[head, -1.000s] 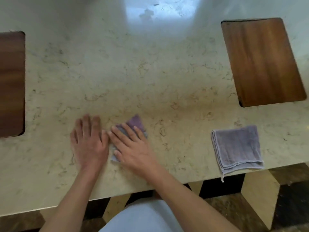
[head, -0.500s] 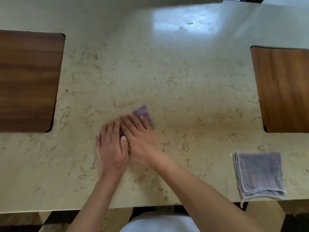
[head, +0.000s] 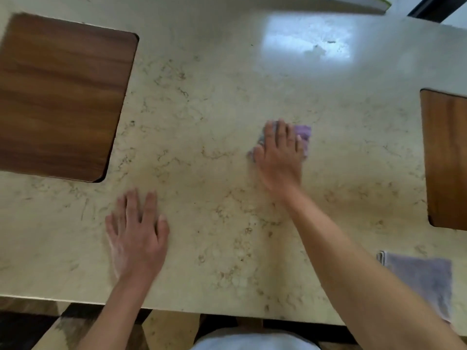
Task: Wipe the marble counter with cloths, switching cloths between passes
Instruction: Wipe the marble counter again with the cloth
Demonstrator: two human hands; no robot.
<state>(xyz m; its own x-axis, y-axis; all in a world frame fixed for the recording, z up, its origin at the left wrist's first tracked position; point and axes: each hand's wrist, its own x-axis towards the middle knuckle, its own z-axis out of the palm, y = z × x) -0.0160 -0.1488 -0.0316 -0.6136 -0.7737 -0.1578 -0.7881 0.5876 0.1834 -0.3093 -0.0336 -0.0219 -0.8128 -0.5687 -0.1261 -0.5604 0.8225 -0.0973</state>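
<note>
A purple cloth is pressed flat mid-counter under the spread right hand for wiping, the spread, empty left hand is braced near the marble counter's front edge, and a spare cloth is kept at the front right corner.

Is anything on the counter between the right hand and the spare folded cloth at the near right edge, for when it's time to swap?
Nothing visible. The right hand presses the purple cloth flat mid-counter; the grey folded cloth lies nearer and to the right, with only bare marble counter between, though the forearm hides part of that stretch.
</note>
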